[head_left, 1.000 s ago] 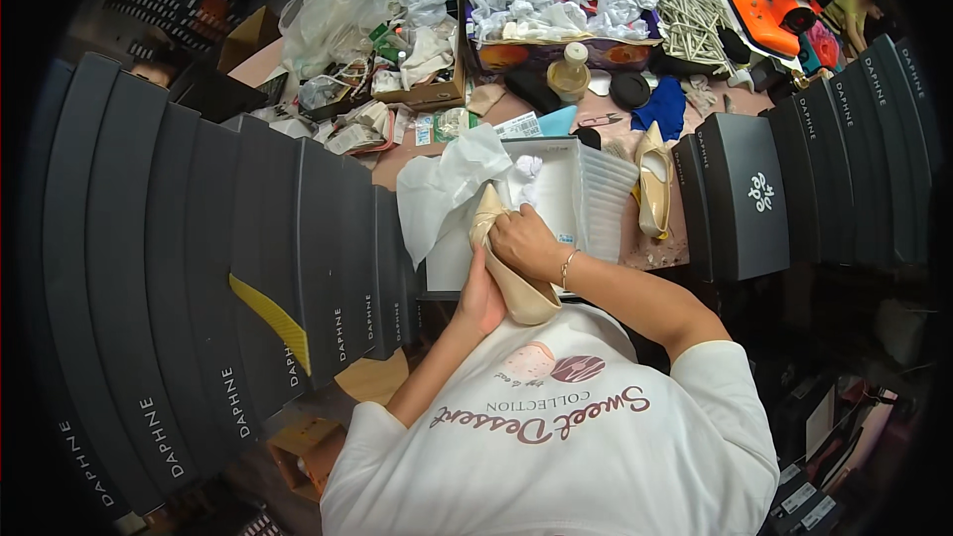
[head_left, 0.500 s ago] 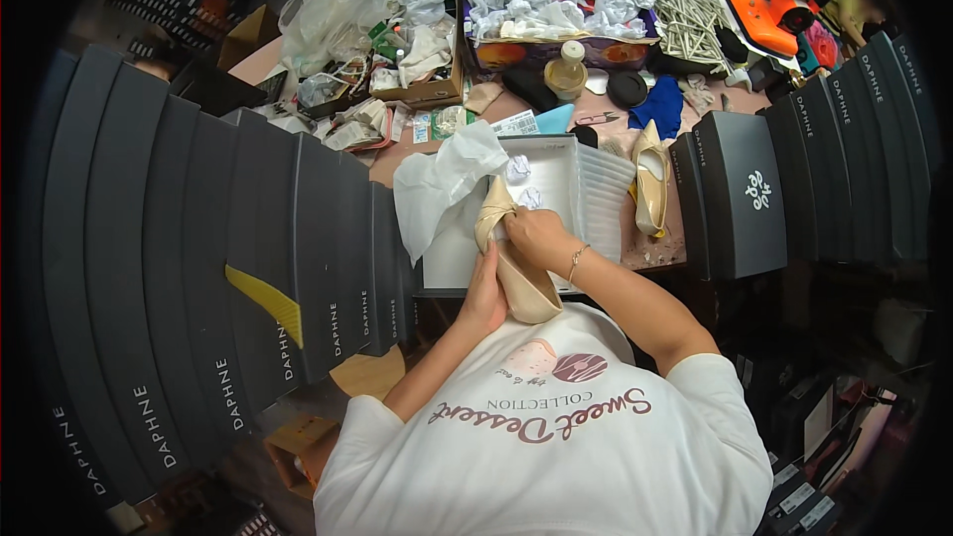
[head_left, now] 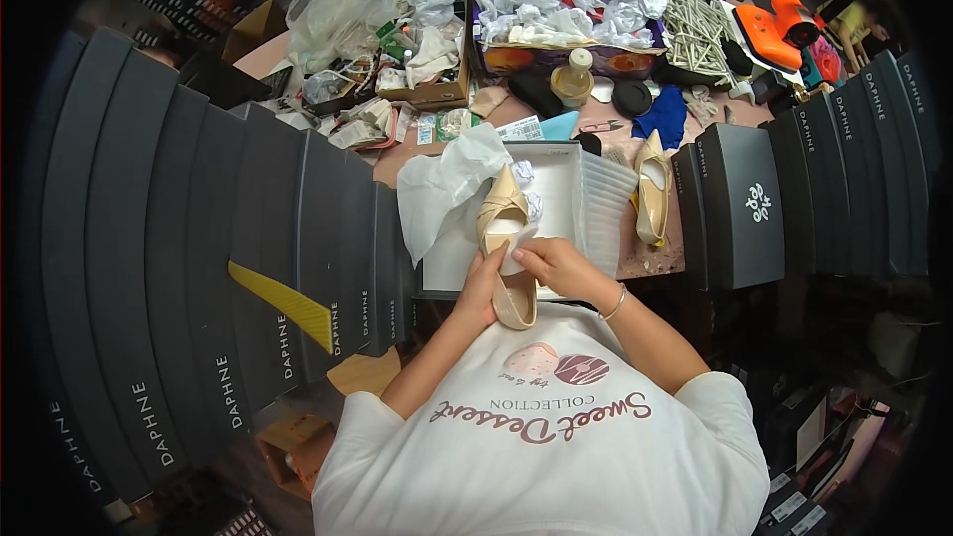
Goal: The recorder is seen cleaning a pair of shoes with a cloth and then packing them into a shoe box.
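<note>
Facing up now — beige shoe (head_left: pixel 503 201) | right hand (head_left: pixel 558 266) — pinching white slip (head_left: pixel 522 238)

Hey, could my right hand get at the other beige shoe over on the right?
Probably yes: that shoe lies uncovered on the table, with only low translucent wrap seeming to lie between. The right hand appears to be pinching a white piece, though.

Looking down from the head, through the left of two side-by-side fisheyes, close above the white shirt (head_left: pixel 556 467), facing forward across the worktop (head_left: pixel 652 260).
</note>
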The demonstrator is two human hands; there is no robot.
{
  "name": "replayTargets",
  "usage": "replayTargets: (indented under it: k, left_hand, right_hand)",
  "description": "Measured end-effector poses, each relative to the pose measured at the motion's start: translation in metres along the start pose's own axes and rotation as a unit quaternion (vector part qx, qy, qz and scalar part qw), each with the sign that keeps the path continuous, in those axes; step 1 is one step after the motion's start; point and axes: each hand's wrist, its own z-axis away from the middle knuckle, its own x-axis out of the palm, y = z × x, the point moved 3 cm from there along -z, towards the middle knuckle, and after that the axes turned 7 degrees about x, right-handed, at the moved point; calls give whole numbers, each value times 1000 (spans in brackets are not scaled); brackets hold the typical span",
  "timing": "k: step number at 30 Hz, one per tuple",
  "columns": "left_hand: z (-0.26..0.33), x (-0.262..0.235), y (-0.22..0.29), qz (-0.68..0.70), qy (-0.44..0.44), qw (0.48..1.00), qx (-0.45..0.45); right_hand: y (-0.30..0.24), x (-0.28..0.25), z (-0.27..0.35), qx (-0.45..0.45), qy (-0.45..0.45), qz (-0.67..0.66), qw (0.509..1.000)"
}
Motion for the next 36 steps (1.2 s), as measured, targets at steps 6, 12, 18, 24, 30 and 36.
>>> replayTargets:
  k: [6,12,18,24,30,36]
  left_hand:
    - [-2,5,2,-4,18,1000,-23]
    - [4,1,4,-36,1,999,-7]
    - [11,0,0,-27,14,998,55]
    - [30,8,-5,-120,71,984,111]
    - [32,-13,3,-33,131,988,80]
    - [19,-28,2,7,99,995,3]
  right_hand:
    - [-23,-19,5,-176,127,297,930]
    - [-8,-14,0,-243,139,416,865]
    - [2,14,-44,-172,199,335,905]
    - [-3,38,-80,-121,275,402,865]
    - [53,-10,-88,-123,51,76,988]
    - [124,-6,-123,94,113,339,929]
